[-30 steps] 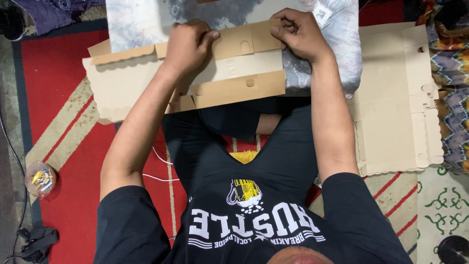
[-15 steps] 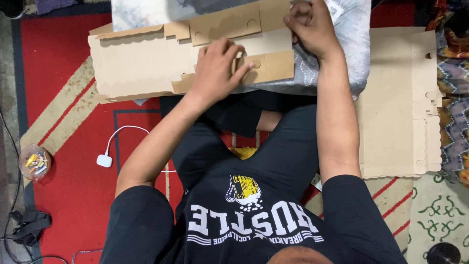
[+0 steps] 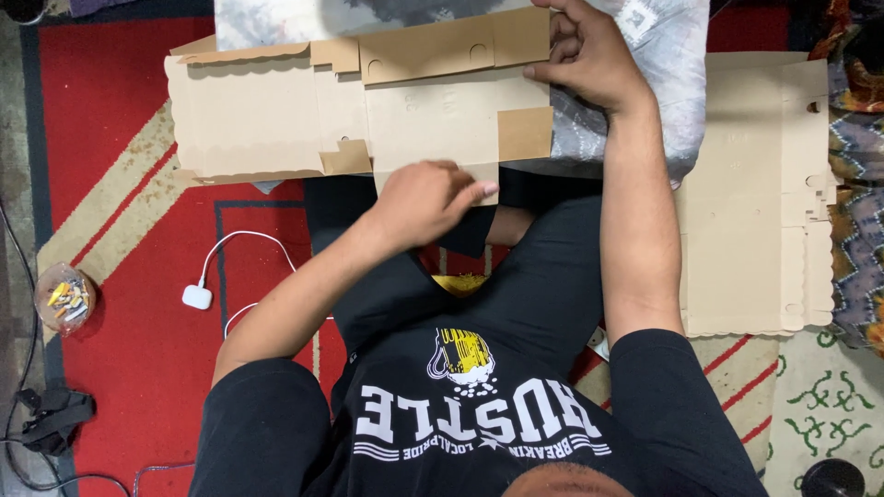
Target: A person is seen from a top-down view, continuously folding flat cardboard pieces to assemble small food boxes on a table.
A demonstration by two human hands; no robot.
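A flat brown cardboard box blank (image 3: 267, 115) with scalloped edges and folded flaps lies across my lap, partly on a grey patterned cushion (image 3: 658, 101). My left hand (image 3: 425, 198) is at the blank's near edge, fingers curled and pinching a small lower flap (image 3: 483, 184). My right hand (image 3: 589, 57) grips the blank's upper right corner, thumb against the edge of the raised top flap (image 3: 442, 46). My crossed legs in dark trousers sit under the blank.
A stack of flat cardboard blanks (image 3: 750, 193) lies on the floor at my right. On the red carpet (image 3: 120, 239) to my left are a white charger with its cable (image 3: 196, 296), a small clear cup of colourful bits (image 3: 64, 299) and a black strap (image 3: 55, 412).
The blank has been opened out flatter and wider. My left hand slid from its middle down to the near edge. My right hand stays at the upper right corner.
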